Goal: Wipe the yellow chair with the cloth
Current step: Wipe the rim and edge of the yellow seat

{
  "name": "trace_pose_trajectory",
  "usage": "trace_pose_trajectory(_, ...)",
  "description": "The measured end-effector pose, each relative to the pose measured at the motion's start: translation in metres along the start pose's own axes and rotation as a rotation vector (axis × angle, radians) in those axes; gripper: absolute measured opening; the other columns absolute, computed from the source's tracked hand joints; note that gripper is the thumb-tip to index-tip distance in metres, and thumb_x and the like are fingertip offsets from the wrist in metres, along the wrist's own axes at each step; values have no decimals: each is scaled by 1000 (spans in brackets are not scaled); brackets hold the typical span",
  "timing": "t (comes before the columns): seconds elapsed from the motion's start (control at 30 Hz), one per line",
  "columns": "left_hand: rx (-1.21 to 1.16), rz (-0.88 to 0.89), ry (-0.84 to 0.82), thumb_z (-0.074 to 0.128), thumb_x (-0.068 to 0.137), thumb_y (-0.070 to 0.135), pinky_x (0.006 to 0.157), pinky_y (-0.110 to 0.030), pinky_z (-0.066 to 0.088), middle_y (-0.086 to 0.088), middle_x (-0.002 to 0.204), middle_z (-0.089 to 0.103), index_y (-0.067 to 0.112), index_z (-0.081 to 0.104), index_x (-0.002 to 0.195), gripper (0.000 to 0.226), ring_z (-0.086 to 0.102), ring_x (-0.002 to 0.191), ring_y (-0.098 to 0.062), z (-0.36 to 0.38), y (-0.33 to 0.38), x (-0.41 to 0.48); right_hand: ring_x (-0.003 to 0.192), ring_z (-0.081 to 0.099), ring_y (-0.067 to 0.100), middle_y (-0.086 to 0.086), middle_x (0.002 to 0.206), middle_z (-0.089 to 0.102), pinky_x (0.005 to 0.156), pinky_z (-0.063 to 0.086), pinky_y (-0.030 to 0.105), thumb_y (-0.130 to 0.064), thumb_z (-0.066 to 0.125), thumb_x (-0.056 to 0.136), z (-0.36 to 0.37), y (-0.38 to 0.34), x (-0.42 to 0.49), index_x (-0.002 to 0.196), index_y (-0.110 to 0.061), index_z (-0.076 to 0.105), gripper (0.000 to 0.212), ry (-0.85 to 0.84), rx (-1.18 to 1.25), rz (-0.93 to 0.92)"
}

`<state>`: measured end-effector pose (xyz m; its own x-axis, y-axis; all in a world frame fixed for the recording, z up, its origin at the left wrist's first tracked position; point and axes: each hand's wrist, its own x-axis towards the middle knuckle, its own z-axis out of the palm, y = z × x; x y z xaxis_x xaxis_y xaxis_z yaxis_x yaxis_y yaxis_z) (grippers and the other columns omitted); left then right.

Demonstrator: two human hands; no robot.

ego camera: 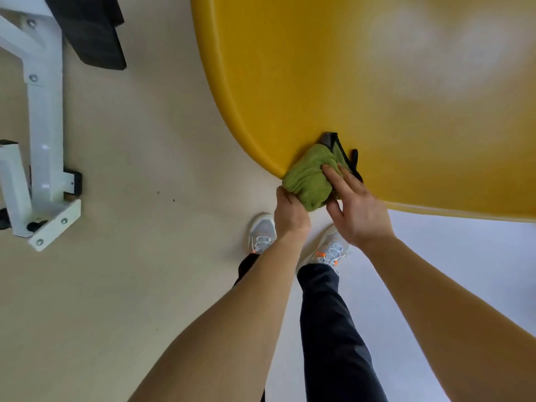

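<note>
The left hand (290, 211) is curled shut around the lower left end of the cloth (309, 179), the fingers tucked under the bunched green fabric. The right hand (358, 210) is laid on the cloth's right side with the fingers stretched out flat and slightly spread, so the cloth is pressed rather than gripped by it. The cloth is thus held between the two hands, just above the left one and to the left of the right one. It is a green towel with a dark edging, and it is draped over the rounded front corner of the yellow chair (362, 82), touching the rim. The chair's broad glossy seat is spread up and to the right of the hands. Below the hands, two pale sneakers (262, 235) and dark trousers (330, 314) are seen on the beige floor (139, 169). Well apart to the left, a white metal frame (46, 111) is seen standing.
</note>
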<state>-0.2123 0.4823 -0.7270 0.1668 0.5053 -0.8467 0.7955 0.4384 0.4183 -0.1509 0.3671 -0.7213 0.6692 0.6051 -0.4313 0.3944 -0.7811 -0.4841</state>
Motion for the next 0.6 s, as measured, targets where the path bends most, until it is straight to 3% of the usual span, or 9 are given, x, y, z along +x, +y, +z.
trace_pose_trajectory(0.13, 261, -108, -352, 39, 97, 13, 99, -45, 45, -23, 128, 59, 5, 54, 129, 35, 55, 117, -42, 40, -4, -15, 130, 54, 35, 6, 154, 46, 90, 52, 46, -21, 59, 93, -27, 42, -21, 149, -30, 46, 59, -61, -123, 236)
trace_pose_trajectory(0.2, 331, -86, -486, 43, 96, 18, 90, -46, 50, -27, 121, 62, 0, 59, 119, 34, 59, 111, -44, 48, 3, -28, 119, 59, 41, 10, 142, 58, 84, 51, 45, -18, 56, 91, -42, 53, -28, 144, -30, 52, 54, -91, -103, 406)
trace_pose_trajectory(0.23, 347, -69, -517, 42, 97, 23, 82, -43, 51, -27, 116, 64, -1, 60, 117, 36, 62, 104, -44, 49, 6, -34, 106, 62, 43, 14, 125, 67, 77, 49, 42, -16, 55, 90, -47, 57, -29, 136, -28, 59, 47, -80, -38, 502)
trace_pose_trajectory(0.3, 343, -80, -540, 38, 100, 34, 60, -32, 52, -20, 103, 65, 1, 59, 119, 44, 65, 83, -34, 42, 15, -48, 79, 60, 36, 14, 88, 68, 66, 44, 35, -14, 54, 86, -60, 57, -25, 111, -14, 71, 30, -49, 298, 732)
trace_pose_trajectory(0.37, 294, -89, -528, 40, 100, 39, 46, -23, 47, -13, 94, 62, 5, 57, 122, 44, 60, 70, -22, 29, 29, -64, 68, 56, 28, 12, 76, 63, 63, 45, 33, -12, 55, 83, -76, 48, -24, 93, -4, 73, 22, -5, 758, 885)
trace_pose_trajectory(0.47, 263, -64, -513, 45, 99, 36, 52, -23, 48, -8, 87, 60, 14, 55, 118, 31, 57, 65, -19, 4, 63, -93, 70, 59, 25, 11, 73, 64, 64, 47, 35, -4, 54, 88, -96, 20, -35, 70, -16, 70, 26, 59, 1087, 860)
trace_pose_trajectory(0.6, 365, 81, -509, 52, 94, 28, 53, -23, 38, -4, 77, 53, 23, 58, 95, 7, 49, 62, -18, -32, 114, -140, 76, 59, 24, 10, 80, 60, 71, 44, 33, -13, 47, 91, -141, -26, -62, 80, -12, 62, 19, 118, 1491, 819)
